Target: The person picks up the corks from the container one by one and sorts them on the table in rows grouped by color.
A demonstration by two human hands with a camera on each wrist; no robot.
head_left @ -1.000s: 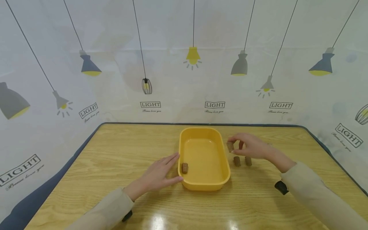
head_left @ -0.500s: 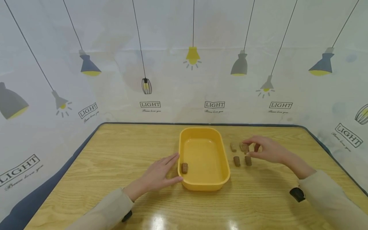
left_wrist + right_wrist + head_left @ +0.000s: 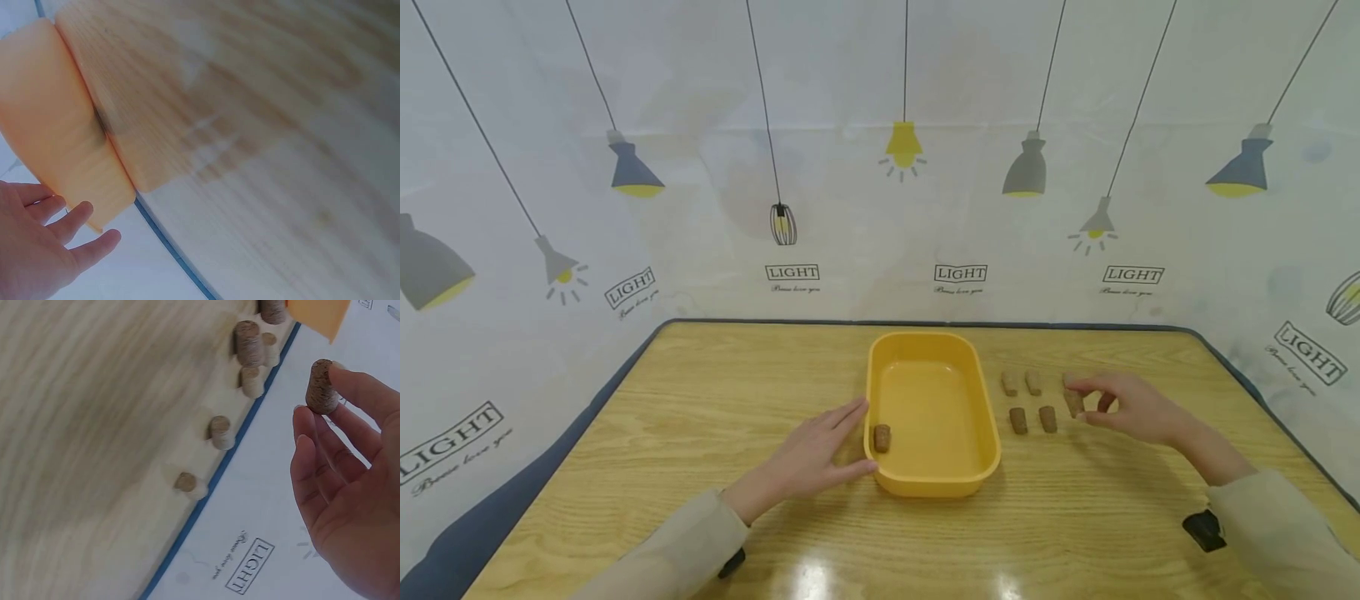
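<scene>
My right hand [image 3: 1138, 408] pinches a brown cork [image 3: 1074, 403] between thumb and fingertips, to the right of the other corks. In the right wrist view that cork [image 3: 322, 387] stands upright, its speckled side showing. A yellow plastic tub [image 3: 937, 487] sits mid-table with one cork [image 3: 882, 438] inside, by its left wall. At the tub's left rim my left hand [image 3: 812, 450] rests with fingers straight and spread; the left wrist view has these fingertips [image 3: 111, 237] against the tub's edge.
Right of the tub stand two darker corks [image 3: 1018, 421] in front and two paler corks [image 3: 1033, 383] behind. Another pale cork [image 3: 1069, 380] is partly hidden by my right hand. The wooden table [image 3: 760, 358] ends at a dark blue edge before a lamp-printed backdrop [image 3: 850, 167].
My right hand has moved right, away from the tub and past the standing corks, with the cork still pinched. The left hand and tub have stayed put.
</scene>
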